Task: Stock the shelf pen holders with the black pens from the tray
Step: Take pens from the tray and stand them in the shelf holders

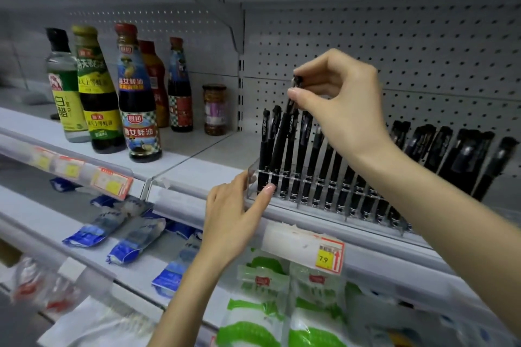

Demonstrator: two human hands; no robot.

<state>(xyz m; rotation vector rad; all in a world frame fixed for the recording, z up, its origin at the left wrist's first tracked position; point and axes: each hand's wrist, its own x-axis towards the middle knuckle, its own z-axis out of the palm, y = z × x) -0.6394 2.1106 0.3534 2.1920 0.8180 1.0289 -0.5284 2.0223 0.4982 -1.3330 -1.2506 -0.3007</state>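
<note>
- The right grip (338,98) is raised above the left end of the pen holder (252,177), closed in a pinch on the top of a black pen (280,141) between thumb and forefinger.
- That held pen leans to the left, its lower end down among the slots at the holder's left end; how deep it sits cannot be told.
- The left grip (234,214) has its fingers nearly straight. The thumb presses on the holder's front face near the lower left corner, and the fingertips touch its left wall.
- The pen holder is clear plastic and stands on the shelf (197,160) just behind the front price rail (180,200).
- A row of black pens (324,166) stands upright in it, side by side, running off to the right behind the right forearm.
- More black pens (465,149) stand farther right on the same shelf, blurred, and their holder cannot be made out.
- The pegboard back panel (394,36) rises behind the pens.
- To the left, past a shelf divider, stand sauce bottles (138,93) and a small jar (214,110), well apart from the holder.
- A yellow price tag (328,258) reading 7.9 hangs on the rail below the holder.
- On the shelves below lie blue packets (132,242) and green-and-white bags (259,304).
</note>
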